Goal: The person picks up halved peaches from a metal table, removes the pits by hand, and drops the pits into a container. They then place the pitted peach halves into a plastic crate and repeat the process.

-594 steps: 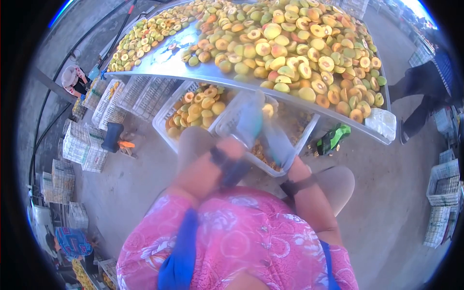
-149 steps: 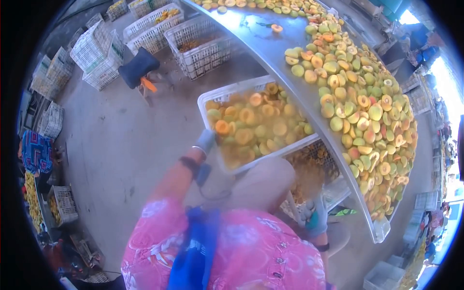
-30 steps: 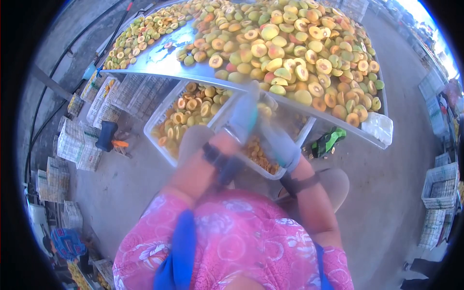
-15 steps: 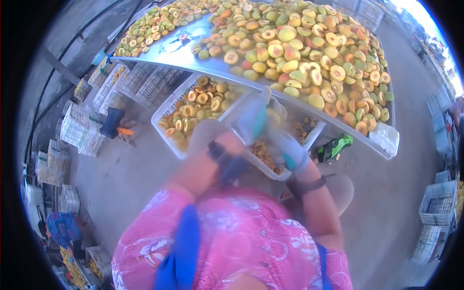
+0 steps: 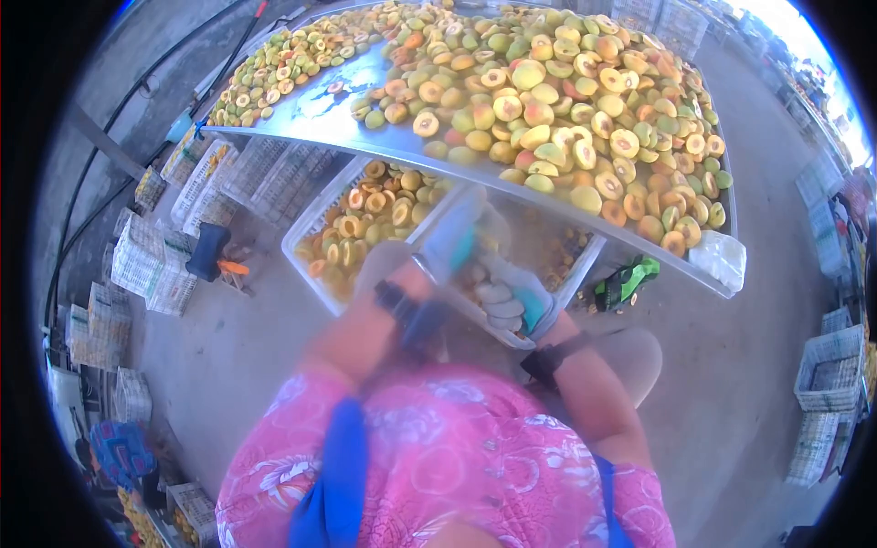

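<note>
My left hand [image 5: 454, 239], in a grey and teal glove, is over the inner edges of two crates under the metal tray [image 5: 338, 110]. Motion blurs its fingers. Just right of it and nearer my body, my gloved right hand [image 5: 519, 301] has its fingers curled over the right crate [image 5: 574, 272]; anything in them is hidden. That crate holds small brown pieces, partly behind my hands. The left crate [image 5: 315, 290] holds halved fruit [image 5: 370, 203]. Yellow-green and reddish fruit [image 5: 548, 100], much of it halved, is heaped on the tray.
White crates [image 5: 151, 256] are stacked at the left, and more crates [image 5: 829, 365] stand at the right. A black and green bag [image 5: 626, 283] lies on the floor beside the right crate. Clear plastic [image 5: 720, 258] sits at the tray's near right corner. A person [image 5: 121, 452] is at lower left.
My right hand has moved slightly left, and its fingers now look more curled. My left hand has shifted slightly left. The camera view has tilted a little.
</note>
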The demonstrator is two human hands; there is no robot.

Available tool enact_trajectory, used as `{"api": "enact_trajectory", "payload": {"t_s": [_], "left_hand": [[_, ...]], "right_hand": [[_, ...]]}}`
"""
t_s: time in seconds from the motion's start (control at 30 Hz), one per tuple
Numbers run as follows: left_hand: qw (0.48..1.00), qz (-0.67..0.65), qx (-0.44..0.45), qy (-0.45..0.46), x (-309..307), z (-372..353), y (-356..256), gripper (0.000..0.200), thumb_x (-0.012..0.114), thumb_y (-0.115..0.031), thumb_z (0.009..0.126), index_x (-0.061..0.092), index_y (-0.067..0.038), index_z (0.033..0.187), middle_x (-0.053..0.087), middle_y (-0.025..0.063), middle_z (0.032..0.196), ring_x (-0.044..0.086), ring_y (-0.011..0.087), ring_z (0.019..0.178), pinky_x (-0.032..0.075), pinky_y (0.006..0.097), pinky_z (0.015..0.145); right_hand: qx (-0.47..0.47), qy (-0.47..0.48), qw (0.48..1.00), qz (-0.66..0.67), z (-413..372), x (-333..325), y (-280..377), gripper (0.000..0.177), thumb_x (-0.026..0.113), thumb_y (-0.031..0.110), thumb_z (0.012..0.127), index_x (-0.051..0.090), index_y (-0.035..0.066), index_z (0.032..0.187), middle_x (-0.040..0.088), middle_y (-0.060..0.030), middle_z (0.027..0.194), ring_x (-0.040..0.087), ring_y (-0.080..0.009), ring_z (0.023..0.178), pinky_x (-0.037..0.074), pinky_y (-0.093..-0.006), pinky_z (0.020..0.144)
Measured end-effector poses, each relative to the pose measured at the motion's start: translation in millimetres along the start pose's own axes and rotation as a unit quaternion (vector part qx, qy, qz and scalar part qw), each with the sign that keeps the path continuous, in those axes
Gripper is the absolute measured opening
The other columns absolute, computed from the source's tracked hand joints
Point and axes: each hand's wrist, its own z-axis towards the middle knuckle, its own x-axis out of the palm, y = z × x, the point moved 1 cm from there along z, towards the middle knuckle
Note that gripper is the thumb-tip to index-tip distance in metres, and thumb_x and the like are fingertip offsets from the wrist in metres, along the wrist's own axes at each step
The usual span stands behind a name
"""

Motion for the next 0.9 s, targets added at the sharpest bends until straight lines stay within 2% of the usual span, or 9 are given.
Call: {"api": "enact_trajectory", "payload": {"t_s": [0.1,0.3,0.37,0.6,0.67,0.7,0.77,0.83,0.9], "left_hand": [[0.999,0.013,-0.027,-0.025,6,-11,-10,0.069,0.046,-0.068,0.091,0.054,-0.003,0.066,0.062,0.0156,0.076,0.060,0.0254,0.070,0.048,0.0322,0.060],[0.993,0.018,0.066,0.092,13,-12,-14,0.064,0.048,-0.066,0.091,0.052,-0.006,0.068,0.060,0.0123,0.076,0.058,0.0251,0.070,0.048,0.0352,0.062],[0.983,-0.171,-0.063,0.032,5,-7,-2,0.057,0.047,-0.061,0.094,0.050,-0.010,0.070,0.055,0.0078,0.074,0.054,0.0240,0.071,0.048,0.0367,0.067],[0.968,-0.228,0.031,0.095,12,2,1,0.050,0.046,-0.056,0.096,0.051,-0.013,0.072,0.056,0.0050,0.076,0.054,0.0243,0.071,0.047,0.0395,0.065],[0.922,-0.374,-0.082,-0.048,9,3,-3,0.048,0.047,-0.057,0.095,0.055,-0.014,0.074,0.060,0.0058,0.080,0.059,0.0261,0.074,0.050,0.0408,0.065],[0.924,-0.372,-0.080,-0.046,-15,14,11,0.048,0.047,-0.057,0.095,0.055,-0.014,0.074,0.060,0.0058,0.080,0.059,0.0261,0.074,0.050,0.0408,0.065],[0.949,-0.284,0.080,-0.112,-90,41,45,0.044,0.050,-0.054,0.095,0.064,-0.013,0.087,0.064,0.0075,0.086,0.065,0.0269,0.080,0.055,0.0400,0.069],[0.935,-0.208,0.177,-0.225,-65,12,-21,0.040,0.053,-0.047,0.097,0.066,-0.010,0.103,0.066,0.0085,0.087,0.066,0.0284,0.083,0.056,0.0390,0.078],[0.964,0.138,0.148,-0.171,-86,-3,-80,0.035,0.058,-0.038,0.096,0.065,-0.008,0.113,0.067,0.0124,0.102,0.065,0.0285,0.094,0.053,0.0390,0.084]], "right_hand": [[0.011,-0.003,1.000,0.008,1,6,-2,0.031,0.044,0.044,0.102,0.054,0.014,0.099,0.030,0.0111,0.058,0.023,-0.0020,0.038,0.016,-0.0200,0.034],[0.021,0.047,0.998,0.039,5,2,-3,0.033,0.041,0.044,0.103,0.054,0.014,0.101,0.030,0.0100,0.058,0.023,-0.0019,0.037,0.015,-0.0198,0.033],[0.018,0.068,0.996,0.050,5,3,-3,0.033,0.040,0.043,0.104,0.054,0.014,0.101,0.030,0.0095,0.058,0.023,-0.0018,0.037,0.015,-0.0197,0.032],[0.005,0.022,0.997,0.071,4,10,-1,0.035,0.034,0.042,0.105,0.049,0.011,0.097,0.029,0.0082,0.053,0.021,-0.0027,0.031,0.013,-0.0209,0.027],[0.002,0.023,0.997,0.071,2,11,-4,0.035,0.034,0.042,0.105,0.049,0.011,0.097,0.029,0.0082,0.053,0.021,-0.0027,0.031,0.013,-0.0208,0.026],[-0.007,0.036,0.996,0.084,1,15,-6,0.035,0.034,0.041,0.105,0.050,0.011,0.097,0.030,0.0080,0.054,0.022,-0.0027,0.032,0.015,-0.0206,0.027],[-0.015,0.053,0.994,0.093,1,13,-4,0.035,0.035,0.041,0.105,0.051,0.011,0.097,0.031,0.0078,0.055,0.023,-0.0026,0.032,0.016,-0.0204,0.027],[-0.094,0.076,0.984,0.128,-1,0,-3,0.032,0.044,0.044,0.102,0.055,0.013,0.103,0.035,0.0084,0.062,0.027,-0.0034,0.040,0.023,-0.0203,0.036],[-0.123,0.054,0.981,0.139,-9,4,2,0.032,0.045,0.044,0.102,0.055,0.014,0.103,0.035,0.0089,0.062,0.028,-0.0036,0.040,0.023,-0.0203,0.037]]}}
